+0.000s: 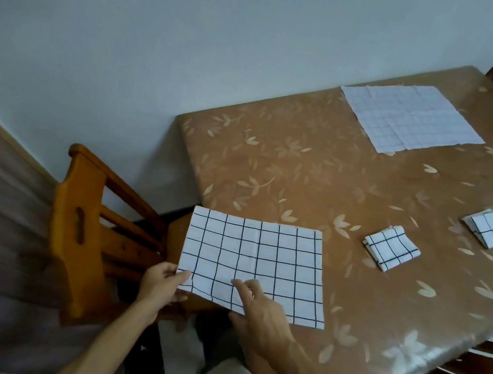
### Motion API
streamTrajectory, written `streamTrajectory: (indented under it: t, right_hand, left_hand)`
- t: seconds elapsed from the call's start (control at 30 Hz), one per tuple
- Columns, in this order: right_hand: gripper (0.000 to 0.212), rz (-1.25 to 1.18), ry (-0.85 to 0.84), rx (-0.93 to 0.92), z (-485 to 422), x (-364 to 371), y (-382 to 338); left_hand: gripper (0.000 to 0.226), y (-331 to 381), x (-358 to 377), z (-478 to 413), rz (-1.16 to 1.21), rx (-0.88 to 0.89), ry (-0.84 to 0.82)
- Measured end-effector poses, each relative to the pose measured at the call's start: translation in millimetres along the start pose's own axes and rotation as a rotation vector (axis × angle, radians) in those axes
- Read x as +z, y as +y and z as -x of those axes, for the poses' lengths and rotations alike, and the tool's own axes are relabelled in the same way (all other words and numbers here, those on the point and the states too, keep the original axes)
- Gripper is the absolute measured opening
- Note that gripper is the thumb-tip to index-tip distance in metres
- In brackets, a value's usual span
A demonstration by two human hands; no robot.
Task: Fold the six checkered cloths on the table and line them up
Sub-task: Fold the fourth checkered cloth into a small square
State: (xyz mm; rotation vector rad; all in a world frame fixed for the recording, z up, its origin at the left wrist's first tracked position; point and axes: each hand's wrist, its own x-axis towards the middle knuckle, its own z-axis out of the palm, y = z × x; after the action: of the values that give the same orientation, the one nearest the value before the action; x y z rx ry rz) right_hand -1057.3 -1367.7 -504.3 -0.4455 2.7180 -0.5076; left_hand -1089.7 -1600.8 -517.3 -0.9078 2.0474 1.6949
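Table carries unfolded cloths at its far side; our half-folded cloth lies at the near corner, two folded squares to its right. We judge about a third done, our left hand pinching that cloth's near-left corner, right hand pinching its near edge

white cloths w/ black grid, brown table w/ pale leaf print, orange chair

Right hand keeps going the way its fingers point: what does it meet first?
The right hand holds the near edge of the held checkered cloth. Going on, it would likely slide across that cloth toward its far-left edge, with the wooden chair beyond. Depth is unclear.
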Motion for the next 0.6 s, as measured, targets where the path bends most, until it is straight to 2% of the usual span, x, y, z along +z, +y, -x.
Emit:
streamTrajectory:
  t: [0.1,0.17,0.27,0.37,0.47,0.6]
  right_hand:
    - [0.064,0.027,0.003,-0.022,-12.0,6.4,-21.0]
    - [0.055,0.035,0.027,-0.022,-16.1,8.6,-27.8]
    - [0.032,0.002,0.081,-0.001,-12.9,7.5,-26.5]
    - [0.021,-0.096,0.169,0.045,1.9,4.3,-11.8]
    - [0.024,-0.222,0.252,0.135,20.0,-0.4,14.5]
    - [0.01,-0.379,0.262,0.245,44.5,1.7,52.6]
  left_hand:
    - [0.026,-6.3,-3.5,15.5,0.145,-0.036,0.043]
    - [0.027,-11.4,-1.5,28.2,0.195,-0.046,0.021]
    - [0.026,-13.9,11.4,50.0,0.207,-0.038,-0.072]
    - [0.026,-1.0,24.9,70.2,0.194,-0.019,-0.207]
    - [0.04,11.5,33.0,76.2,0.135,0.018,-0.345]
    - [0.064,12.3,40.0,54.5,0.038,-0.01,-0.341]
